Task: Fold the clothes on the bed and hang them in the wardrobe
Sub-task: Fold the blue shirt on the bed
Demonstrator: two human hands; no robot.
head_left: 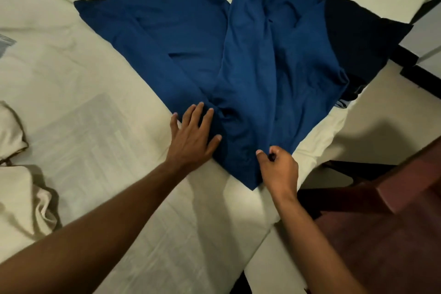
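Matt blue cloth garment [238,55] lies creased on the smooth, matt white cotton-like bedsheet [95,138].

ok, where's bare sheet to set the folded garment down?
Bare sheet lies left of the left hand, between the blue garment and the beige bedding; more beyond the garment's far edge. Crowded right: right hand pinches the hem at the bed corner, dark clothing behind.
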